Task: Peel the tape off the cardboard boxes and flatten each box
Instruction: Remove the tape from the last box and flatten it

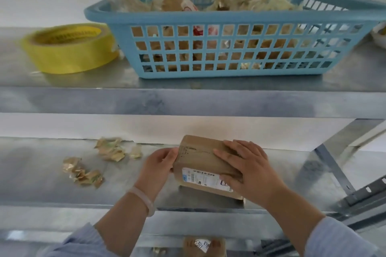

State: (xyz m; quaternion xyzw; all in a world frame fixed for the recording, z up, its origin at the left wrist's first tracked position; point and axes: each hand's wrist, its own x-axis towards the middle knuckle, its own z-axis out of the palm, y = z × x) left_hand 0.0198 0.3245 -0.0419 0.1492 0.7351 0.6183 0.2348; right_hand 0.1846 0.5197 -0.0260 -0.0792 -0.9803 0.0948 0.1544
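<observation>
A small taped cardboard box (200, 160) with a white shipping label on its near side stands on the lower metal shelf (41, 173). My left hand (158, 165) holds the box's left end, thumb and fingers curled at the top left edge where the tape seam runs. My right hand (246, 165) lies over the box's right end, fingers spread across the top and thumb on the labelled side. Two crumpled wads of peeled tape (83, 173) (112, 149) lie on the shelf to the left.
On the upper shelf stands a blue plastic basket (229, 48) holding cardboard and crumpled tape, with a yellow tape roll (69, 48) to its left. A metal shelf brace (334, 173) runs at the right. Another labelled box (203, 246) shows below.
</observation>
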